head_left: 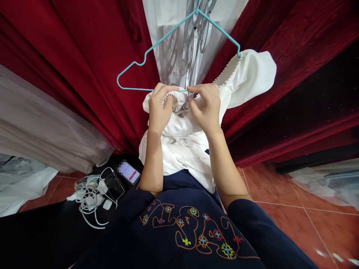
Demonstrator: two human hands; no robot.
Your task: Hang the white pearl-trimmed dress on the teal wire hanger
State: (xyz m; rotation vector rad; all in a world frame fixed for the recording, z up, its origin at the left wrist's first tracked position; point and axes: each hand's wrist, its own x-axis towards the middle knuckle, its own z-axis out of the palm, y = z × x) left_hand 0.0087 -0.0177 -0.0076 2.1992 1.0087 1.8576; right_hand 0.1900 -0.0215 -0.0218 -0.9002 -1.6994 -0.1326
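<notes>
A light-blue wire hanger (168, 35) is in front of me, its right shoulder inside a white satin garment (182, 144) with a pearl-beaded neckline. The hanger's left shoulder is bare. My left hand (162, 106) is closed at the hanger's bottom bar, around the beaded edge of the cloth on that side. Close by on the right, my right hand (206, 106) pinches the bar and the cloth below it, thumb and forefinger bent. The garment's lower part lies bunched over my lap.
Red curtains (92, 48) hang on both sides, with white cloth and a metal stand between them. To the left, a lit phone (129, 172) and tangled white cables (91, 201) lie on a black surface. Red tiles (283, 190) cover the floor.
</notes>
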